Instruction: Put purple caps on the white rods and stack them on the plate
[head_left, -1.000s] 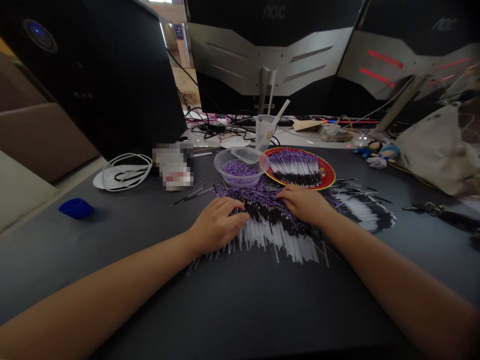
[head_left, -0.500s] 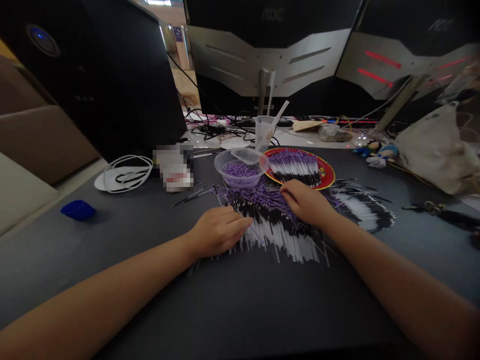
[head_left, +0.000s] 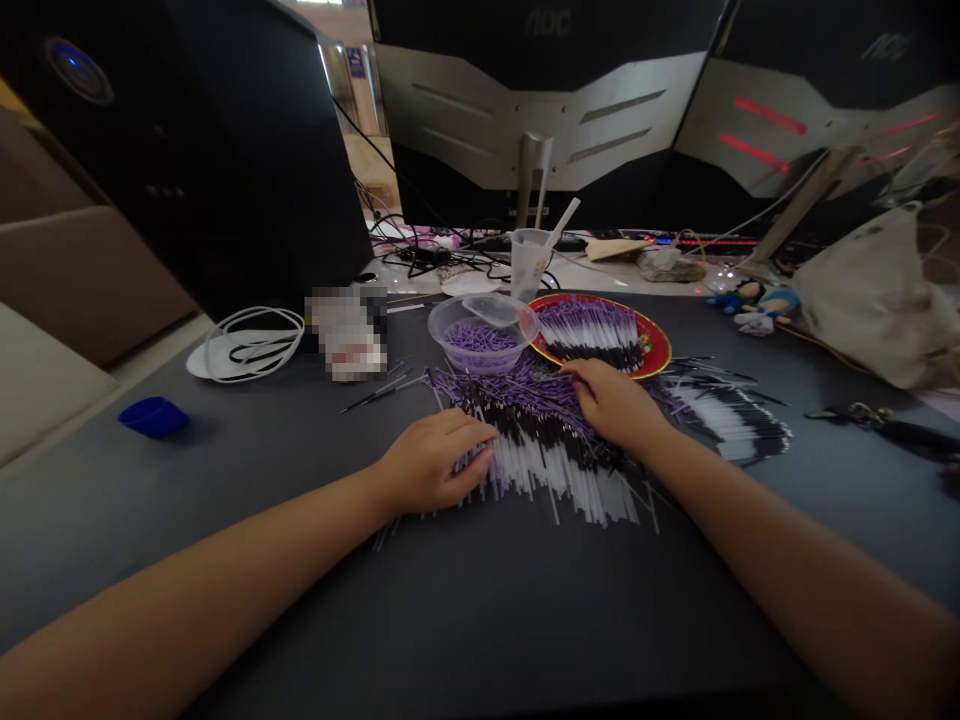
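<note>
My left hand [head_left: 439, 460] rests at the left end of a pile of thin sticks [head_left: 555, 465] with white shafts and black upper parts. Its fingers are curled, thumb and forefinger near each other by a bit of purple; what they hold is not clear. Over the pile's purple upper part, my right hand [head_left: 619, 408] has thumb and forefinger pinched at loose purple pieces [head_left: 517, 385]; whatever it grips is too small to name. Just behind stands a clear plastic bowl [head_left: 442, 345] of short purple pieces. A red plate [head_left: 658, 350] beside it carries sticks in a row, purple ends up.
More white and black sticks [head_left: 731, 420] lie to the right. Leftward are a blue cup-like object [head_left: 154, 417], a coiled white cable [head_left: 259, 345] and a blurred packet [head_left: 346, 335]. A plastic cup with a straw [head_left: 529, 265], monitors [head_left: 547, 110] and a white bag [head_left: 874, 290] stand behind.
My left hand's thumb and forefinger have drawn slightly back to the left and show a gap between them. My right hand has hardly moved.
</note>
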